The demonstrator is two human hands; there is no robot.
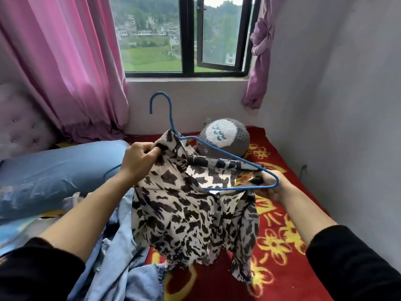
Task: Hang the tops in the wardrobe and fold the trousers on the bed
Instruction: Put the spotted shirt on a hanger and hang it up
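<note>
Top (pixel 191 213), thin and limp, hangs between both hands above the bed (pixel 293 235): the left hand (pixel 138 157) pinches its shoulder cloth, and the right hand (pixel 275 187) grips the end of the hanger (pixel 170 115) with cloth beside it. Seemingly light and likely slippery on stiff wire, it is probably best held at the shoulder seams; no label or writing is readable

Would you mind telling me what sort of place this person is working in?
Most likely a home bedroom: a red flowered blanket spread flat, a blue pillow beside a padded headboard, and pink curtains at the window.
</note>
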